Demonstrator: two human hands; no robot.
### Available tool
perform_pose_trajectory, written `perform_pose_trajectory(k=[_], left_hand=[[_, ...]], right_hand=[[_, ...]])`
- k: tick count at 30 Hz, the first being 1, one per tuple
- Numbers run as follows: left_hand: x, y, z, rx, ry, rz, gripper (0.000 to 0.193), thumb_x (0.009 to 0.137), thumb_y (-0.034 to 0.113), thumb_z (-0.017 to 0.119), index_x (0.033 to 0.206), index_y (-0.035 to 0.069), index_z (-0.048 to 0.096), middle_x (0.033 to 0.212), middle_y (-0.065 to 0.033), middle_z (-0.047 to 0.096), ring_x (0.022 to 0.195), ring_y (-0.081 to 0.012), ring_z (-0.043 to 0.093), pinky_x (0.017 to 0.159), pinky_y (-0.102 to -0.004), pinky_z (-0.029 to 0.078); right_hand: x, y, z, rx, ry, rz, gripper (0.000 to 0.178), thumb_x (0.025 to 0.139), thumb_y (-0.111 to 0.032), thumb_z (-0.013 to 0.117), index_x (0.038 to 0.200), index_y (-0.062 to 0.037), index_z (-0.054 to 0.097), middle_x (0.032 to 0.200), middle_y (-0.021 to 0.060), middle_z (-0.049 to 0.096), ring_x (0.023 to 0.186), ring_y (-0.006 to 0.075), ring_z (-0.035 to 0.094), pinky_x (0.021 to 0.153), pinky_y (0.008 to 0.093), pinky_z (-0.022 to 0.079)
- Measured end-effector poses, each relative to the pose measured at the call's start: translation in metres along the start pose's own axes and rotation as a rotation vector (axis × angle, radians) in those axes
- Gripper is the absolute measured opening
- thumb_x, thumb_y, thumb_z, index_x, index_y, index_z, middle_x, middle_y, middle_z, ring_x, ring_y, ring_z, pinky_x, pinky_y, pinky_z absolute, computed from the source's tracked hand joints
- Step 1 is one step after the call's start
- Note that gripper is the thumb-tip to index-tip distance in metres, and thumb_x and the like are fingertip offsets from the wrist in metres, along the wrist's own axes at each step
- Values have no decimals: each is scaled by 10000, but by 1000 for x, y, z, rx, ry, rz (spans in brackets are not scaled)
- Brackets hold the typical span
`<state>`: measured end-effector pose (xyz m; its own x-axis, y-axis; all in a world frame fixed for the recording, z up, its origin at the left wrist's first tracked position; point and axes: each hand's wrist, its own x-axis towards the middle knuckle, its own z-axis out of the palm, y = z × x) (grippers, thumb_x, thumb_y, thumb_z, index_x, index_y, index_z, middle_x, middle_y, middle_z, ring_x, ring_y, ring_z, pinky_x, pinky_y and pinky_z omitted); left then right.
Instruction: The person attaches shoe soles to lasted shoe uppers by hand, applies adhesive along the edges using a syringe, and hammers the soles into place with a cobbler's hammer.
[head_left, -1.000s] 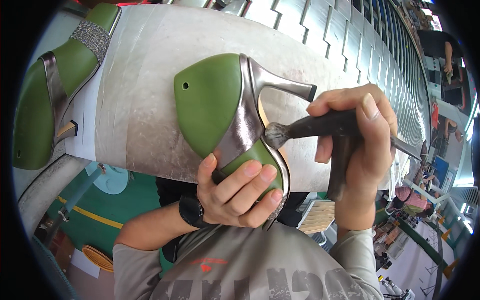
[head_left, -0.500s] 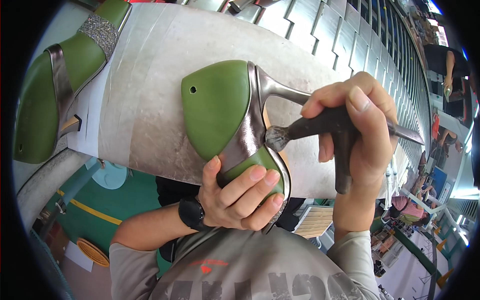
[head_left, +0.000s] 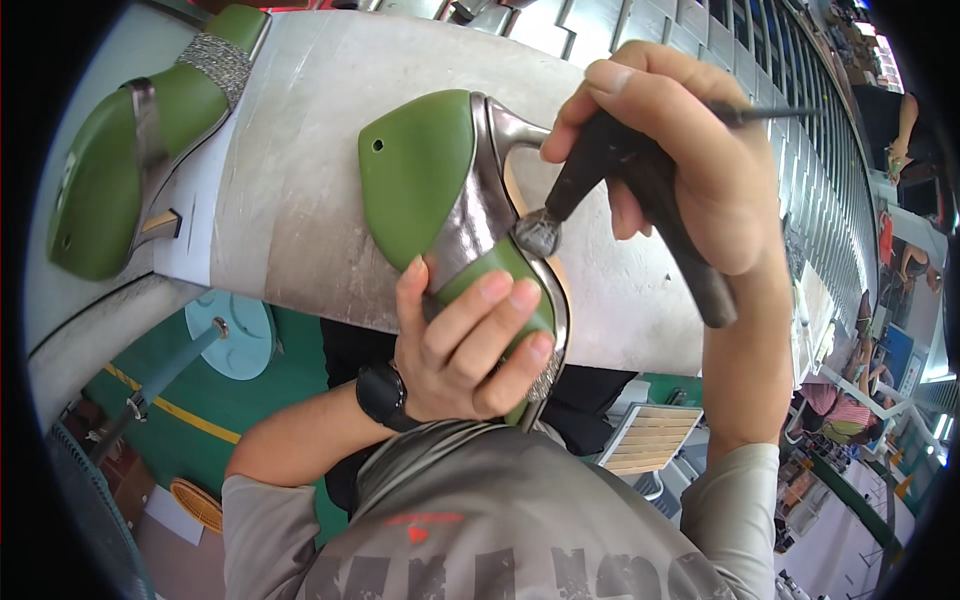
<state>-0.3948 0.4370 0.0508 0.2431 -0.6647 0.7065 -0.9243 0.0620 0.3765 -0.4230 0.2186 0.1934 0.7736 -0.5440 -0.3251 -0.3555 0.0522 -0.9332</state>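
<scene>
A high-heeled sandal sits on a green shoe last (head_left: 425, 170), its shiny dark bronze strap (head_left: 475, 228) crossing the last and its slim metallic heel (head_left: 515, 128) pointing right. My left hand (head_left: 465, 345) wraps round the toe end and holds it against the worktop. In my right hand (head_left: 690, 150) is a dark shoemaker's hammer (head_left: 590, 165), gripped around its head. The rounded metal face rests at the strap's edge beside the sole, and contact there looks close. A thin end sticks out to the right, and the thick handle slants down.
Another sandal on a green last (head_left: 120, 200), with a glittery band, lies at the left. The pale worktop (head_left: 310, 130) is worn and stained. Metal slats (head_left: 690, 60) run along the far side. Below are a light blue round base (head_left: 240, 345) and a slatted wooden piece (head_left: 655, 437).
The hammer has tipped, so its face points more downward and its handle slants to the right. My right hand has risen. The held sandal appears slightly higher and further left in view.
</scene>
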Motion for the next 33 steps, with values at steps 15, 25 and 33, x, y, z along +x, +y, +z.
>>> perform_pose_trajectory(k=[15, 25, 33], left_hand=[[2, -6, 2, 61, 46, 112, 739, 947, 678, 640, 1422, 146, 444, 1407, -147, 569, 1334, -336, 546, 1220, -617, 306], [4, -10, 0, 44, 86, 67, 529, 1068, 585, 467, 1373, 155, 493, 1409, -122, 605, 1334, -297, 570, 1184, -637, 341], [3, -9, -3, 50, 24, 127, 772, 945, 688, 627, 1438, 125, 443, 1430, -170, 569, 1330, -355, 559, 1207, -605, 305]], right_hand=[[-179, 52, -1, 471, 527, -839, 370, 1100, -330, 462, 1169, 10, 592, 1100, 285, 644, 638, 228, 689, 609, 348, 626], [-145, 45, 29, 21, 504, -572, 421, 1104, -323, 412, 1120, 58, 589, 1049, 213, 671, 522, 117, 511, 477, 221, 426], [-162, 80, 56, 158, 470, -529, 265, 1024, -203, 602, 1057, 54, 660, 1066, 192, 755, 637, 107, 628, 619, 250, 526]])
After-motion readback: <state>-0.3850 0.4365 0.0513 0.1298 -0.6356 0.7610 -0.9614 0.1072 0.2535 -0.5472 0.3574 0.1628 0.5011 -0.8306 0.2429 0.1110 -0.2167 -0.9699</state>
